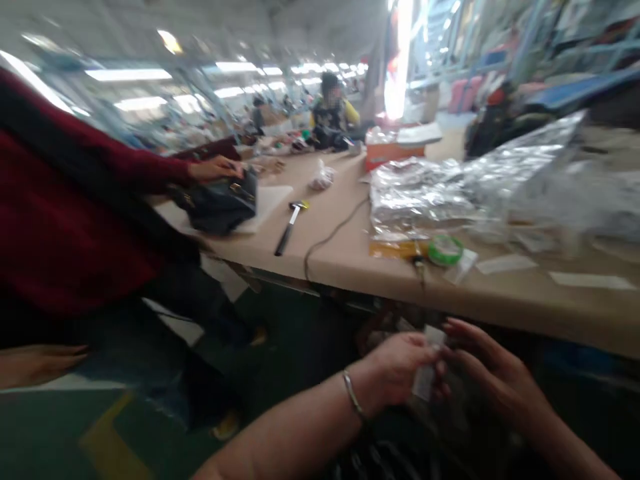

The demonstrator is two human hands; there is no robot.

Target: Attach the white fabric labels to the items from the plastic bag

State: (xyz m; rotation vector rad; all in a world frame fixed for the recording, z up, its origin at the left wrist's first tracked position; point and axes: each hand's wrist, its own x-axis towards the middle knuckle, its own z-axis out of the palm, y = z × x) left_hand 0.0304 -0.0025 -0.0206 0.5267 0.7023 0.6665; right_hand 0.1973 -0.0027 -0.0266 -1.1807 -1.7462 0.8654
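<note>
Below the table's front edge, my left hand, with a metal bracelet at its wrist, is closed on a small whitish strip. The strip stands roughly upright between thumb and fingers, its details blurred. Just to the right, my right hand has its fingers stretched out and apart, the fingertips close by the strip's upper end. Whether they touch it is too blurred to tell.
On the brown table lie a hammer, a cable, green tape, silver foil and a knotted plastic bag. A person in red at left touches a dark handbag. Another person is farther back.
</note>
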